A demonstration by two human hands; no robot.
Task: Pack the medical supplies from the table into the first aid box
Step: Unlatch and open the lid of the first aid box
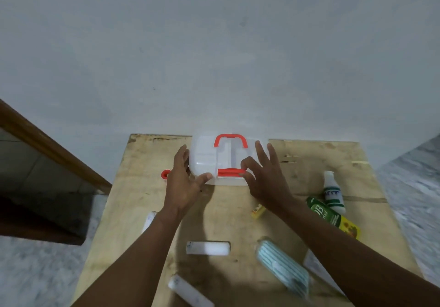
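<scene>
A white first aid box [209, 156] with a red handle [230, 140] and a red front latch [229, 172] stands shut at the table's far edge. My left hand [184, 182] rests against its left side, thumb on the front corner. My right hand [264, 178] touches the latch with thumb and forefinger, other fingers spread. Nearer me lie white gauze rolls [208, 248] [190, 292] [148, 221], a pack of blue face masks [283, 268], a small yellow box [258, 211], a green and yellow box [333, 216] and a white bottle [333, 192].
The wooden table [238, 223] stands against a pale wall. A small red ring-shaped thing [164, 174] lies left of the box, partly behind my left hand. A flat white packet [314, 263] shows under my right forearm. A dark wooden frame [47, 149] runs at the left.
</scene>
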